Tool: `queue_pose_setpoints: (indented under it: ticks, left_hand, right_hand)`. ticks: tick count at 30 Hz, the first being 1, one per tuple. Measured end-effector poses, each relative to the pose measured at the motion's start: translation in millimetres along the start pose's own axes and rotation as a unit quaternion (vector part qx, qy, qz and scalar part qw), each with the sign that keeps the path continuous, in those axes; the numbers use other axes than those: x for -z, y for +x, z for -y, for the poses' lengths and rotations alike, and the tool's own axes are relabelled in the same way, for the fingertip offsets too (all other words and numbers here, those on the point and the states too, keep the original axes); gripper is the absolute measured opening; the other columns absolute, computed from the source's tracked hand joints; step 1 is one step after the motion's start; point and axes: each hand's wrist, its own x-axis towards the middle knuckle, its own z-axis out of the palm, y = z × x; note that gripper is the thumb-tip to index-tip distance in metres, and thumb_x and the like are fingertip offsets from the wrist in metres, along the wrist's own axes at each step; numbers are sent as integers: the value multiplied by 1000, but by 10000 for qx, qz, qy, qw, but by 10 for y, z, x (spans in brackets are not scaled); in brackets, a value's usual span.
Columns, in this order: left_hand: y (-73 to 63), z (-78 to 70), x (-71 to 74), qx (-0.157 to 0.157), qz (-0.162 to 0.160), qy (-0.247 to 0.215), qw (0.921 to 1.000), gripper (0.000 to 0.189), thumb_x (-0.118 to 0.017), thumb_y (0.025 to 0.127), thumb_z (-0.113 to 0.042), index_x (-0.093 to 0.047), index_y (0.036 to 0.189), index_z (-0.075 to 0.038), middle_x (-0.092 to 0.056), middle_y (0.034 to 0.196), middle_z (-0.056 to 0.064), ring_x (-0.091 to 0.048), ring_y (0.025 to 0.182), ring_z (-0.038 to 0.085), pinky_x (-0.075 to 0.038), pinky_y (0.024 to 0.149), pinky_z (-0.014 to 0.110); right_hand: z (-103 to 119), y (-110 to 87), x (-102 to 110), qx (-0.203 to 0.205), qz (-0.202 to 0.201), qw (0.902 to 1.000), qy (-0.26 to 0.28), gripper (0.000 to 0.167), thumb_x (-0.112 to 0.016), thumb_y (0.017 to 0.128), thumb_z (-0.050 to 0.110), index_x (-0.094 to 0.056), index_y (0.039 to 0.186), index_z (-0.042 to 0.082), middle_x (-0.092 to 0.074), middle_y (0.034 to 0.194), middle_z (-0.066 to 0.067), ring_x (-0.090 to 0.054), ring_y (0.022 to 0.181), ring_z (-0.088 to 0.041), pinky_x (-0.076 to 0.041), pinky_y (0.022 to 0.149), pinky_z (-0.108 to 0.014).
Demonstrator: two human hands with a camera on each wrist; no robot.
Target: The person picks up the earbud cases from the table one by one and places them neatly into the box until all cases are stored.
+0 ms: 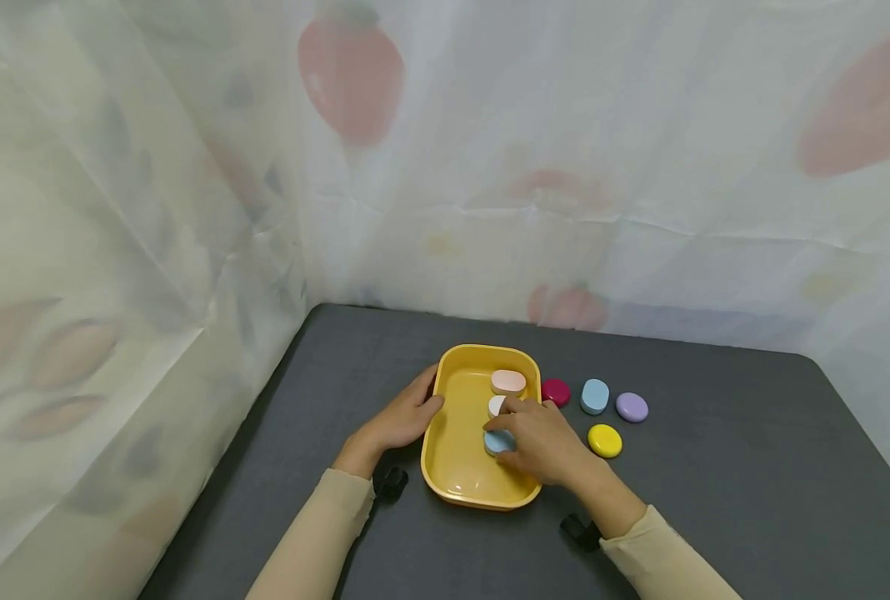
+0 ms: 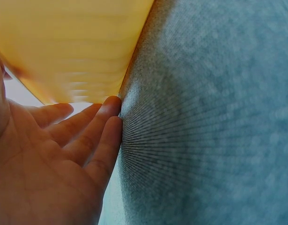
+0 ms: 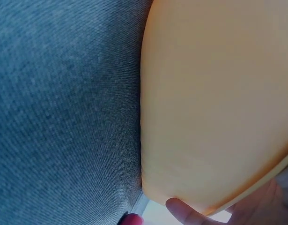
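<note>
A yellow tray (image 1: 456, 492) lies on the dark table. My left hand (image 1: 403, 417) holds its left side, thumb at the rim and fingers against the outer wall; the left wrist view shows these fingers (image 2: 83, 136) along it. My right hand (image 1: 546, 442) reaches over the right rim and pinches a light blue rounded piece (image 1: 498, 442) inside the tray, between thumb and fingers. Just beyond it sits a white piece (image 1: 496, 405), partly hidden by the fingers. Farther back in the tray is a pale pink oval piece (image 1: 508, 382).
Right of the tray on the table (image 1: 752, 483) lie a crimson round piece (image 1: 556, 392), a light blue oval one (image 1: 595, 397), a purple one (image 1: 632, 407) and a yellow one (image 1: 605, 441). A printed curtain (image 1: 640, 167) hangs behind and at the left.
</note>
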Motion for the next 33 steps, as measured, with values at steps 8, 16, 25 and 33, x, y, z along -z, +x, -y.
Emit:
queue_pose_setpoints:
  ticks: [8,16,25,33]
  left_hand:
    - [-8,3,-1,12,33,-6,10000,59,-39,111,-11,-17,164,0,-26,166,27,-40,146,44,-37,115,60]
    - [12,44,-15,53,-65,54,10000,58,-41,111,-11,-20,164,0,-29,165,26,-39,147,43,-35,116,60]
    - [107,327,-30,68,-85,242,9996,60,-39,112,-13,-15,167,-8,-27,168,19,-40,149,38,-36,118,57]
    - [98,339,-15,-100,-25,361,9993,59,-40,112,-15,-18,166,-12,-34,165,15,-49,141,31,-42,113,53]
  right_hand:
    - [13,9,-4,-54,20,9999,-96,37,-89,82,33,-79,117,25,-62,107,2,-55,89,-16,-39,77,-37]
    - [1,10,-20,-104,1,9999,-130,38,-89,81,34,-79,117,26,-62,106,3,-56,89,-15,-39,76,-37]
    - [-2,-12,6,-82,-95,9998,-133,41,-89,81,37,-78,119,26,-64,109,4,-59,97,-16,-41,80,-39]
    - [-15,-52,27,-6,-331,9993,-198,42,-88,82,40,-78,119,26,-67,114,3,-61,101,-15,-43,83,-41]
